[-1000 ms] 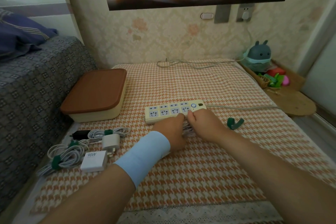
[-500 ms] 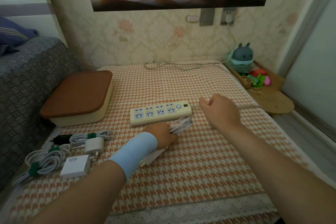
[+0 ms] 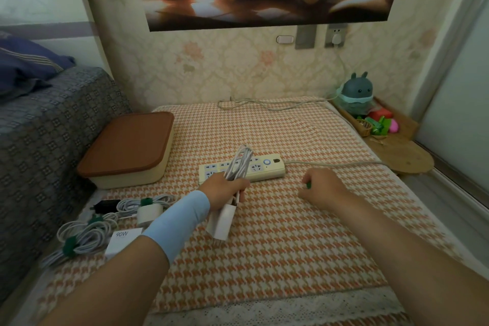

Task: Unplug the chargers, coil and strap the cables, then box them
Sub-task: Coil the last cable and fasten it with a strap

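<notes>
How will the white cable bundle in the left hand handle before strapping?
Probably floppy: the cable bundle splays in loose loops above the left hand. Likely bottom-heavy, as the charger brick hangs below the grip. Loops may slip loose; the green strap is at the right hand.

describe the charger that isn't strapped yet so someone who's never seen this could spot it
On the orange houndstooth tablecloth, just in front of the cream power strip, the left hand grips a coiled white cable whose white charger hangs below the fist. Unlike the chargers at the table's left edge, bound with green straps, its coil is bare.
</notes>
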A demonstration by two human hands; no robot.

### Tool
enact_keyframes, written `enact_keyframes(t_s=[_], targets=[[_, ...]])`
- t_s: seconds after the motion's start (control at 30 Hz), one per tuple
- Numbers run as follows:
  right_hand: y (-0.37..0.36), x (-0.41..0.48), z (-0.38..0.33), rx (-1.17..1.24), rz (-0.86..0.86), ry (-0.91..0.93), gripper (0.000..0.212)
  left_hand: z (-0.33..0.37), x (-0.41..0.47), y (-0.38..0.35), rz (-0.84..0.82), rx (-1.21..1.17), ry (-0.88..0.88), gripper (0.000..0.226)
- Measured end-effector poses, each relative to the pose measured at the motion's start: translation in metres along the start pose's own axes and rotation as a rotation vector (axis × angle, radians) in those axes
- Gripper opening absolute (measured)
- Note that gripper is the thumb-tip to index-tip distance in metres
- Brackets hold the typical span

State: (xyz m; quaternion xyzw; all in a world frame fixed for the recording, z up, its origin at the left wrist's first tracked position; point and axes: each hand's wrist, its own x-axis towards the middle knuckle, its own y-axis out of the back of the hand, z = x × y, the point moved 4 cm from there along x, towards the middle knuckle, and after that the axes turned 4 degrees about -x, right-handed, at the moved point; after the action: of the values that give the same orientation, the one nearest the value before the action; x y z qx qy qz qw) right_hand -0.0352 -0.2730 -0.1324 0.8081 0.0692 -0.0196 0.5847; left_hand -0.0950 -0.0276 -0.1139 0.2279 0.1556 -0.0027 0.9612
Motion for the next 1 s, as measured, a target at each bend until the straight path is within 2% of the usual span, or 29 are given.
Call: enact_keyframes(t_s=[0.07,0.13,0.27,0.37,0.47,0.57,0.63,0.77,0.93,1.0], targets=[[0.006,-0.002,-0.001,0.103,0.088,0.029,0.015,-0.001,-0.002,0.001,0.005,-0.094,-0.002,0.031],[0.015,-0.005,-0.011,0.303,0.118,0.091,0.018,-0.002,-0.003,0.001,0.013,-0.165,-0.011,0.03],[0.028,-0.022,-0.052,0.725,-0.061,0.264,0.028,-0.003,0.001,0.003,0.05,-0.286,-0.003,0.03],[0.029,-0.032,-0.072,0.915,-0.179,0.336,0.034,0.001,0.003,0.001,0.007,-0.337,-0.016,0.028],[0.035,-0.037,-0.083,1.031,-0.173,0.369,0.036,0.004,0.002,-0.005,-0.027,-0.306,-0.025,0.029],[0.047,-0.04,-0.09,1.149,-0.129,0.399,0.023,0.005,0.003,-0.008,-0.015,-0.231,-0.051,0.029],[0.052,-0.045,-0.095,1.178,-0.128,0.429,0.012,0.006,0.002,-0.01,0.001,-0.19,-0.073,0.03],[0.045,-0.055,-0.109,1.131,-0.153,0.467,0.011,0.013,-0.003,-0.016,0.004,-0.08,-0.125,0.027],[0.034,-0.051,-0.107,0.881,0.083,0.297,0.003,0.02,-0.01,-0.02,-0.011,0.068,-0.227,0.026],[0.034,-0.051,-0.105,0.803,0.157,0.254,0.012,0.021,-0.012,-0.021,-0.008,0.096,-0.247,0.027]])
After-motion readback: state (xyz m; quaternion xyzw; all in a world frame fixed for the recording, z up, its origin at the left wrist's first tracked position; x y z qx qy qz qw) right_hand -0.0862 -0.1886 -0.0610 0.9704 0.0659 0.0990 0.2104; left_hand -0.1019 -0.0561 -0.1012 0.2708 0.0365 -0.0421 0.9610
